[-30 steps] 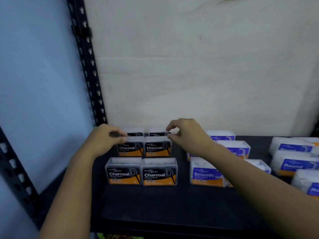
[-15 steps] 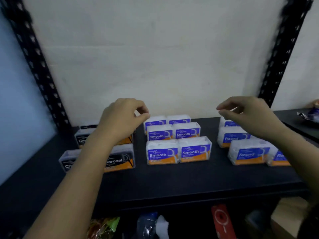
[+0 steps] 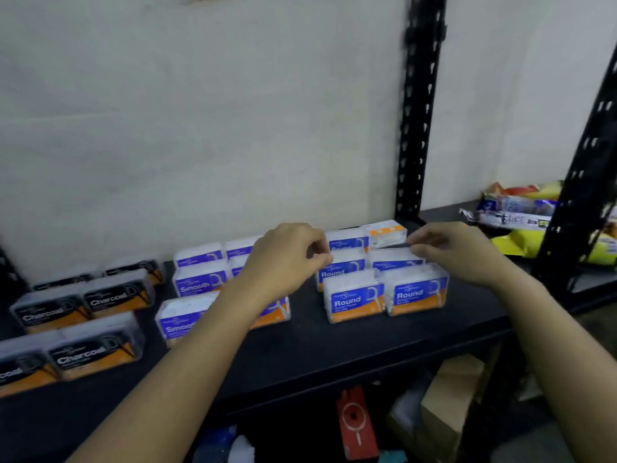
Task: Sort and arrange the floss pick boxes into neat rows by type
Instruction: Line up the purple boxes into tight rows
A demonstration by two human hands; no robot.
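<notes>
Left hand (image 3: 287,259) and right hand (image 3: 457,252) bracket the middle-row Round boxes (image 3: 340,270).
Left fingers curled against the pair's left end, right fingertips bunched at its top right edge; can't tell if either grips. Smooth boxes (image 3: 200,282) sit centre and Charcoal boxes (image 3: 96,352) left, on the black shelf (image 3: 334,349).

dim, even light | motion blur | wide-angle edge distortion

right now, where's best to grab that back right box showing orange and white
Probably the odd box by its top, coming down from above with the right hand: Round boxes crowd its front and left, the wall sits behind, only top and right end look free.
</notes>
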